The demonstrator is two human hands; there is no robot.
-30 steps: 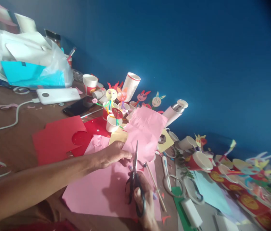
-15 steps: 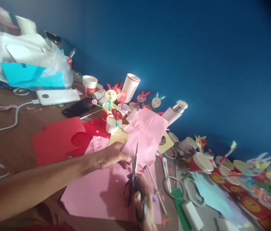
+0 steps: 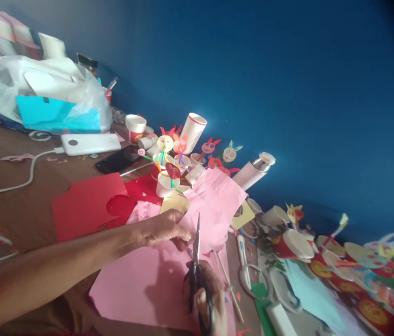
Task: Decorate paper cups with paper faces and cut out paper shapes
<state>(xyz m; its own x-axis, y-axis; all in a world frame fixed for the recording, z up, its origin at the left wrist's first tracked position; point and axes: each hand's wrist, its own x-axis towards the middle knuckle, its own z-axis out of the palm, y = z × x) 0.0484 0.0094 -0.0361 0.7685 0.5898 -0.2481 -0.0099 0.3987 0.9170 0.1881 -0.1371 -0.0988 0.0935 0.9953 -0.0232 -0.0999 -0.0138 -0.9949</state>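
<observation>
My left hand (image 3: 163, 228) pinches the edge of a pink paper sheet (image 3: 214, 205) and holds it up from the table. My right hand (image 3: 210, 301) is closed in the black handles of a pair of scissors (image 3: 197, 268), blades pointing up and away, at the pink sheet's lower edge. A larger pink sheet (image 3: 141, 284) lies flat beneath both hands.
Red paper (image 3: 85, 205) with a round cut-out lies to the left. Paper cups with bunny faces on straws (image 3: 169, 163) stand behind it. A white power bank (image 3: 90, 143), a phone (image 3: 114, 161), a plastic bag (image 3: 50, 93), a pink flask (image 3: 252, 170) and several decorated cups (image 3: 294, 242) crowd the table.
The view has shifted slightly, so everything sits a little lower and to the right. Both hands, the scissors and the pink sheet keep nearly the same pose.
</observation>
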